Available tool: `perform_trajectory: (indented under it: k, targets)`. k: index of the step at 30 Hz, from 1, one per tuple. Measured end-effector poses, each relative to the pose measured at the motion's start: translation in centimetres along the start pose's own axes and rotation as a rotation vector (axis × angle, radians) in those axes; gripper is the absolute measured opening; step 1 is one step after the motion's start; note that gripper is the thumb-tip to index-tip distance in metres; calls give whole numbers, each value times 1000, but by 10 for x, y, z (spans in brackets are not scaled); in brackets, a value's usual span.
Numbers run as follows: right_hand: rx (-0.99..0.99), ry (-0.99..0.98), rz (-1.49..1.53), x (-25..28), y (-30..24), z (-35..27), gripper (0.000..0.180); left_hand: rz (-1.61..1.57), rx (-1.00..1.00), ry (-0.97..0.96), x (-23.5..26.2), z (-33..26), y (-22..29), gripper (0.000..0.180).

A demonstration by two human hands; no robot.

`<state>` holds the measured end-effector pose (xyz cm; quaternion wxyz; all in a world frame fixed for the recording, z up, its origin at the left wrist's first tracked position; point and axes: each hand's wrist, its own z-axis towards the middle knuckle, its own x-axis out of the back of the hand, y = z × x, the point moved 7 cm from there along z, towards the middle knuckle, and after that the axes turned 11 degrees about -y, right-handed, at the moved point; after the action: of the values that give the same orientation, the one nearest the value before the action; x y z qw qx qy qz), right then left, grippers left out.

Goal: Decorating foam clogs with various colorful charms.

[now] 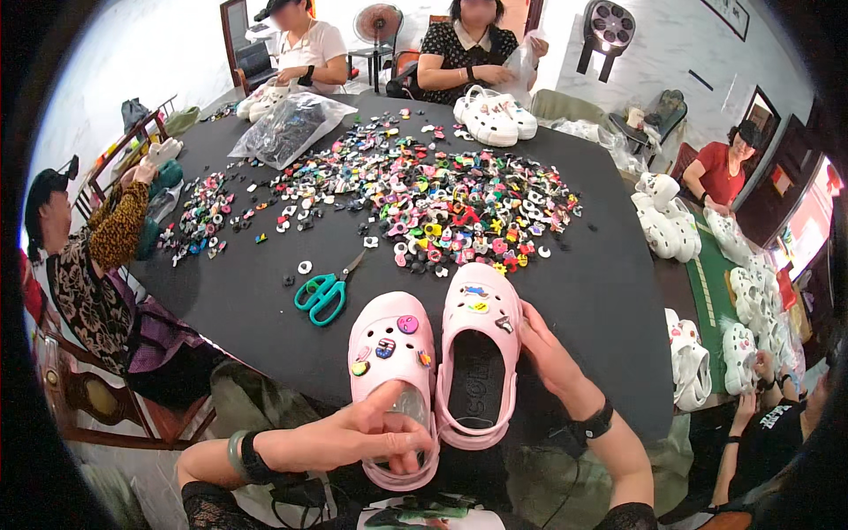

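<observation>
Pink clogs [425,353] with colourful charms [386,348], at six o'clock; left hand [375,430] partly inside one, grip unclear, right hand [546,352] flat along the other

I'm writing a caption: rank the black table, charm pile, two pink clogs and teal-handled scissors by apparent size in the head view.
1. Black table
2. Charm pile
3. Left pink clog and right pink clog: too alike to rank
4. Teal-handled scissors

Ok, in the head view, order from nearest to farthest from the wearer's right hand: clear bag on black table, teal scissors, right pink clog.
1. Right pink clog: touching the right hand
2. Teal scissors: to the left
3. Clear bag: farther back, left
</observation>
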<state>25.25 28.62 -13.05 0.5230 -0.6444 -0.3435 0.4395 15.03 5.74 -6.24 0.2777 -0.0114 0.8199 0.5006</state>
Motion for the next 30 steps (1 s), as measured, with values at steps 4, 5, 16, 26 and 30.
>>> perform_trajectory:
  k: [4, 5, 16, 26, 30]
  targets:
    - [44, -20, -48, -9, -1, -8, 85, 52, -99, -39, -2, 7, 1, 47]
    - [47, -17, -101, -10, -3, -11, 84, 103, -79, -38, 0, 8, 3, 48]
    - [325, 3, -1091, -49, -48, -26, 73, 1106, -27, 422, 35, 24, 43, 43]
    - [396, 37, -1096, -57, -51, -27, 60, 1720, 83, 745, 29, 26, 54, 57]
    - [421, 48, -1146, -49, -62, -34, 53, 1780, 24, 649, 25, 34, 58, 56]
